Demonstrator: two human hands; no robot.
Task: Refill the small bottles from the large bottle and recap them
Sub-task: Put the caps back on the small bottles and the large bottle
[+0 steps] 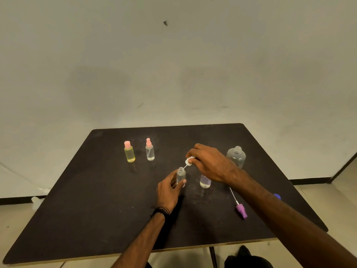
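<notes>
Right, on my feed the left hand (170, 187) grips a small clear bottle (181, 175) standing upright on the dark table (96, 200); its neck is uncapped and clear liquid fills a good part of it. My right hand (209, 161) pinches a white spray cap (189, 161) just above and to the right of that neck, with the cap's thin dip tube angled down toward the opening. Just right of it, partly behind the right wrist, a second small bottle (205, 182) stands with pale liquid low in its body. The large bottle (236, 156) stands open near the far right, clear liquid inside, level hard to judge. A purple spray cap (241, 210) with its tube lies flat on the table, near the right forearm. At the far left stand two capped bottles: a yellow-filled bottle (129, 152) and a pink-topped clear bottle (150, 150)
</notes>
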